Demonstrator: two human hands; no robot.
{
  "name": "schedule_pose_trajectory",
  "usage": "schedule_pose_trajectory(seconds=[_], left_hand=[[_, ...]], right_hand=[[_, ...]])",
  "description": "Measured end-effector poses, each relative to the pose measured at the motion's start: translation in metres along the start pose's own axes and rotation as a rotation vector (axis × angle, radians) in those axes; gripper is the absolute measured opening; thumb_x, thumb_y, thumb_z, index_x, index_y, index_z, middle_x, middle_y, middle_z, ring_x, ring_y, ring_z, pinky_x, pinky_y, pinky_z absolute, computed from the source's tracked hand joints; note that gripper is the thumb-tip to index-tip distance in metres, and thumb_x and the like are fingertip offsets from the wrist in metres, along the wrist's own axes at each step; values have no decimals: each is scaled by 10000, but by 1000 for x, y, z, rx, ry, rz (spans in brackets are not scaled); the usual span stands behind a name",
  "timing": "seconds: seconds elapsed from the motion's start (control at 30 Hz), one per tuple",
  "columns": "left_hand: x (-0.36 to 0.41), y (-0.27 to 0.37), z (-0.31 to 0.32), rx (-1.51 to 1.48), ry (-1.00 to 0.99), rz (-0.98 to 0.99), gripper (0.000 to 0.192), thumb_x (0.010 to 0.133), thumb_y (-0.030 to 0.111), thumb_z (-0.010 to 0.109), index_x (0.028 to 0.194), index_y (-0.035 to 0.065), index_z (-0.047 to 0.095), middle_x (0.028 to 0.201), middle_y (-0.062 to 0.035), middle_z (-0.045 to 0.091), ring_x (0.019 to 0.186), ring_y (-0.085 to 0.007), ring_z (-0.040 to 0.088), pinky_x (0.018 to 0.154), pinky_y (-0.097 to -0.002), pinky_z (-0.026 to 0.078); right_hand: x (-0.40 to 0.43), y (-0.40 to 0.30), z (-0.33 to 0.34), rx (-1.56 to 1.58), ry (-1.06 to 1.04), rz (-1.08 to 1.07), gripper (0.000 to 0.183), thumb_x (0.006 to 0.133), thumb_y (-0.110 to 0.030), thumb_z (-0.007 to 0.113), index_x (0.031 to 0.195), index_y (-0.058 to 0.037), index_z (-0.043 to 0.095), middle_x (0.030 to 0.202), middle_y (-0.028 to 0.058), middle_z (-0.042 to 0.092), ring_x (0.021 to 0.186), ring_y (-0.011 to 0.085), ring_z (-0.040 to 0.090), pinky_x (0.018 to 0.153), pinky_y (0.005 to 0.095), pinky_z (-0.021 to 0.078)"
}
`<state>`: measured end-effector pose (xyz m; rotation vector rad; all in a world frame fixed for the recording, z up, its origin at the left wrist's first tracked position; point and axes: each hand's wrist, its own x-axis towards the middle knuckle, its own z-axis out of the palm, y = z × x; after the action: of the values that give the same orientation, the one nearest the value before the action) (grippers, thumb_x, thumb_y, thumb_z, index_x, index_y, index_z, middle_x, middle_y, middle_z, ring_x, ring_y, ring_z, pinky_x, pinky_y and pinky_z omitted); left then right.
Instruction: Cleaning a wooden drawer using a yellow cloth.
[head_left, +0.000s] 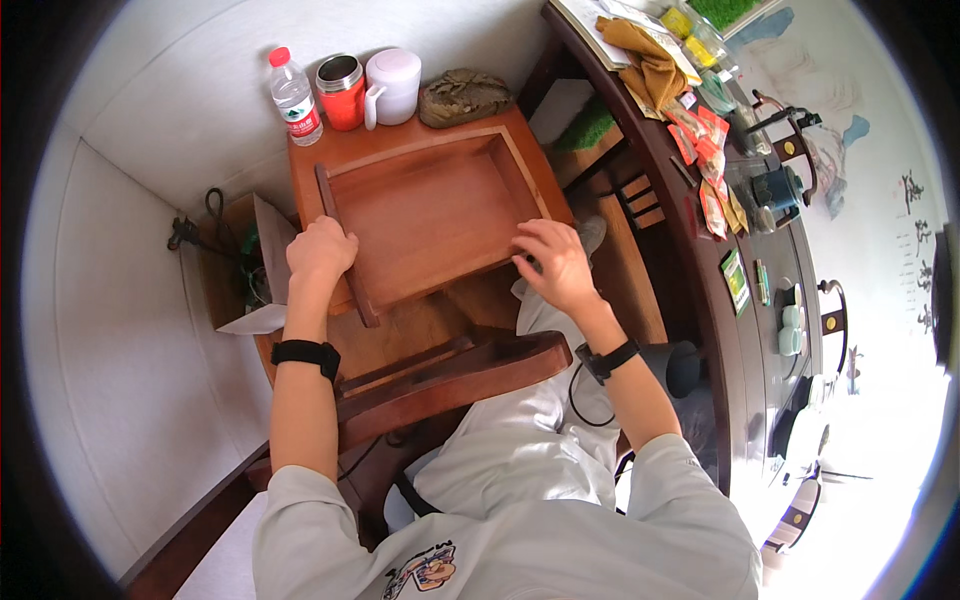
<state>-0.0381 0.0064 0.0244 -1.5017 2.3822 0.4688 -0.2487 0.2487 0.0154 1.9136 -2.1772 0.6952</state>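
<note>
A shallow wooden drawer lies open side up on top of a small reddish-brown wooden cabinet. Its long front panel is at the left. My left hand is closed over the middle of that panel. At the drawer's near right corner is my right hand, its thumb and fingers curved and apart; whether the fingertips touch the wood is hard to tell. Nothing lies inside the drawer.
Along the cabinet's back edge stand a water bottle, a red tumbler, a white lidded mug and a crumpled brown cloth. A wooden chair part lies close in front. Left is a cardboard box; right, a dark table.
</note>
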Motion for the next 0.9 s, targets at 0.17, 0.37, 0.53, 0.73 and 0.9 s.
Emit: schedule_pose_trajectory(seconds=[0.17, 0.37, 0.53, 0.73, 0.9], left_hand=[[1, -2, -1, -36, 4, 9, 403, 859, 342, 529, 1051, 2, 631, 1101, -183, 638, 1025, -331, 619, 871, -409, 494], [0, -5, 1, -27, 49, 48, 382, 862, 327, 517, 1016, 4, 651, 1066, -188, 649, 1001, -332, 629, 858, -412, 499], [3, -5, -1, -45, 14, 52, 424, 870, 354, 499, 1037, -13, 629, 1072, -217, 638, 1019, -368, 610, 878, -446, 482], [7, -4, 3, -39, 5, 40, 429, 865, 341, 490, 1041, -25, 630, 1082, -220, 635, 1015, -368, 613, 884, -447, 481], [2, -2, 2, -44, 37, 30, 377, 842, 283, 491, 1012, -9, 658, 1071, -192, 648, 1002, -340, 627, 866, -414, 492]], right_hand=[[-11, -4, 9, -46, -70, -9, 264, 716, -116, 698, 966, -47, 649, 1065, 83, 600, 1030, 282, 552, 915, 395, 422], [-28, -12, 3, -111, -177, 82, 450, 744, -125, 681, 1176, -59, 577, 1230, 120, 534, 1123, 303, 512, 984, 422, 386], [-35, -9, 4, -144, -117, 126, 512, 749, -111, 665, 1239, -65, 523, 1350, 141, 442, 1217, 314, 457, 1029, 444, 348], [-39, -9, 5, -156, -81, 198, 531, 730, -120, 675, 1235, -70, 515, 1350, 143, 409, 1221, 337, 424, 1017, 452, 343], [-41, -8, 7, -143, -120, 194, 502, 724, -117, 674, 1202, -62, 530, 1288, 146, 435, 1197, 347, 428, 1002, 454, 349]])
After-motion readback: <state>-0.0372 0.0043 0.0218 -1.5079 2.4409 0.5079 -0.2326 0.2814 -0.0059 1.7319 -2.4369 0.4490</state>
